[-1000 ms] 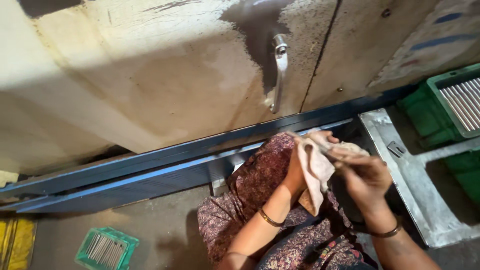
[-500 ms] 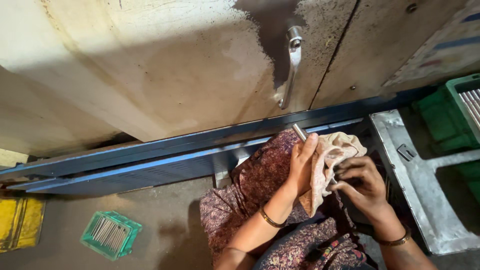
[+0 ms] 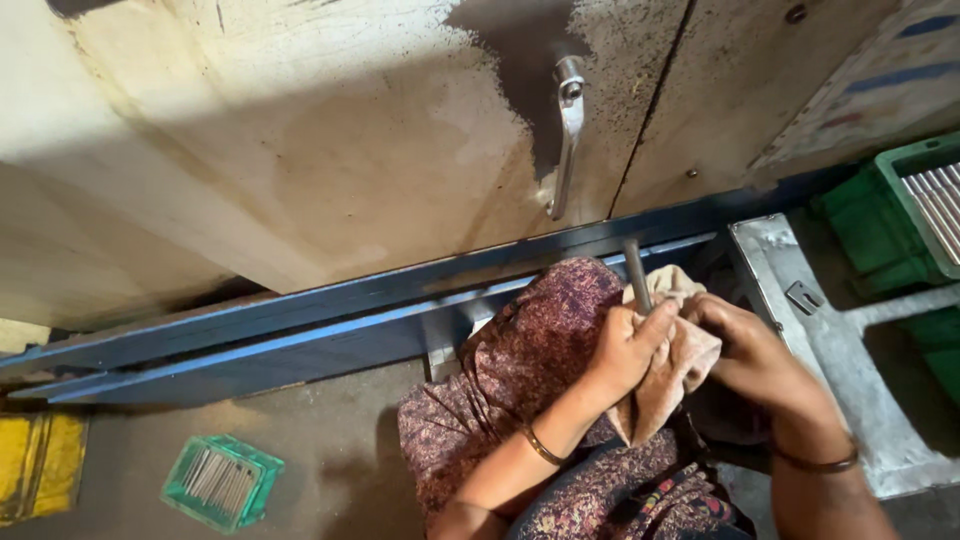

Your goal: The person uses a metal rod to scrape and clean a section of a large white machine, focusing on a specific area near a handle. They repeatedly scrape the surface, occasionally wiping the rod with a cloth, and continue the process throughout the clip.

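Gripping metal rod (image 3: 636,275) in cloth (image 3: 680,360), left hand (image 3: 625,350) fingers wrapped | right hand (image 3: 750,350) pinching cloth | green crate (image 3: 220,482) well apart

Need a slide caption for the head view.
Left hand and right hand wrap a cloth around a metal rod.

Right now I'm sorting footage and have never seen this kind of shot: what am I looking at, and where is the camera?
The camera sits on a person's head and looks down at their own two bare hands, above their lap in patterned cloth. The left hand wraps a pale rag around a thin metal rod whose tip pokes up. The right hand holds the rag's other side. Ahead are a stained cabinet door with a metal handle and blue steel beams. On the floor lies a small green crate of rods; a larger green crate stands at right.
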{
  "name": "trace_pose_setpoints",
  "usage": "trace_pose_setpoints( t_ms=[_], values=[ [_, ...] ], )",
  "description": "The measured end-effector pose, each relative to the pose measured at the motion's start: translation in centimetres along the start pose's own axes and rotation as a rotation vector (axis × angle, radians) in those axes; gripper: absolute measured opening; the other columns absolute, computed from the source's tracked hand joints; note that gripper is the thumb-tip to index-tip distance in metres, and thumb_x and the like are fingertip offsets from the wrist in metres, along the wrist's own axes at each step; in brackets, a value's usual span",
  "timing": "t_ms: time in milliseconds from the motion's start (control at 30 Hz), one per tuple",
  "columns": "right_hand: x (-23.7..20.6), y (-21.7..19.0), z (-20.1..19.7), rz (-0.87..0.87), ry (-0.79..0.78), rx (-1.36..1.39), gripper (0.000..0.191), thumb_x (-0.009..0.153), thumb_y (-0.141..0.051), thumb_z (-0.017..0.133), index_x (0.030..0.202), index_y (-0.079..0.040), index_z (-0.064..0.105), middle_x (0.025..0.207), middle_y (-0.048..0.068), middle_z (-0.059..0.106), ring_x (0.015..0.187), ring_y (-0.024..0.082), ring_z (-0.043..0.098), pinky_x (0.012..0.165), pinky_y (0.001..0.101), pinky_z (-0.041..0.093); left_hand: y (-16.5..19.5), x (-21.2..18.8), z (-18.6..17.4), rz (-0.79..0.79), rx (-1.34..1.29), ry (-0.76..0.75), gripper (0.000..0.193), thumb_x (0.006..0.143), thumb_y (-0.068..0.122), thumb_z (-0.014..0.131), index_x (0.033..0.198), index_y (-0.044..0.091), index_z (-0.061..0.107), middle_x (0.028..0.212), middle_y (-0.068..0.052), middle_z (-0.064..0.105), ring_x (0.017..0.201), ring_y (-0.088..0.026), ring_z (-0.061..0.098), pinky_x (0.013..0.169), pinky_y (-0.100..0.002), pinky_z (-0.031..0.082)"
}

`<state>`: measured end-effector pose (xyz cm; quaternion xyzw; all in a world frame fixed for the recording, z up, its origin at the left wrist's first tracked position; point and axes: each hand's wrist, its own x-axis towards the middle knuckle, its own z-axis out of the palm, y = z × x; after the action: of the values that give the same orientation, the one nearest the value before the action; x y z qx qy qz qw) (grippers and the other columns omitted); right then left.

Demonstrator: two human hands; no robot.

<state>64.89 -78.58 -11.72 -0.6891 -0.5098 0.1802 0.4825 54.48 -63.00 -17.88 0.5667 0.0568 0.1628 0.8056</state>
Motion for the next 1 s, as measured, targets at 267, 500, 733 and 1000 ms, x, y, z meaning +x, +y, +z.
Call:
trace_pose_setpoints(
  t_ms=[267,500,733,1000],
  values=[
    [0.6,-1.1,-0.1,0.011,0.219,0.272,0.031,0.097,-0.003,0.056,0.128,0.002,0.061,0.135,0.011,0.059,0.125,0.018,0.058,0.101,0.0317,0.051,-1.1,-0.2,0.0,-0.067,0.186,-0.212,0.027,0.104,0.025,0.066,0.091,0.002,0.069,0.069,0.004,0.060,0.059,-0.004,0.052,0.052,-0.024,0.039],
    [0.5,-0.2,0.7,0.048,0.354,0.662,0.020,0.110,-0.011,0.055,0.122,0.001,0.065,0.121,0.019,0.067,0.116,0.031,0.063,0.105,0.0467,0.052,-1.0,-0.7,1.5,-0.137,0.377,-0.287,0.034,0.102,0.032,0.069,0.083,0.003,0.069,0.064,0.000,0.061,0.056,-0.007,0.052,0.050,-0.028,0.041],
    [-4.0,2.7,-6.4,-0.219,0.871,0.869,0.022,0.127,-0.024,0.051,0.115,-0.006,0.056,0.093,0.008,0.060,0.079,0.020,0.060,0.078,0.0384,0.052,0.0,-1.3,1.8,-0.067,0.289,-0.394,0.038,0.104,0.041,0.064,0.086,0.008,0.068,0.065,0.001,0.060,0.056,-0.006,0.051,0.052,-0.025,0.042],
    [-3.2,7.2,0.0,0.512,0.579,0.730,0.047,0.103,-0.028,0.062,0.146,-0.012,0.052,0.100,0.007,0.067,0.072,0.013,0.056,0.062,0.0267,0.044,2.1,-0.3,-0.2,0.221,-0.377,-0.295,0.041,0.109,0.042,0.064,0.088,0.007,0.060,0.077,-0.003,0.064,0.071,-0.011,0.059,0.072,-0.026,0.049]
  ],
)
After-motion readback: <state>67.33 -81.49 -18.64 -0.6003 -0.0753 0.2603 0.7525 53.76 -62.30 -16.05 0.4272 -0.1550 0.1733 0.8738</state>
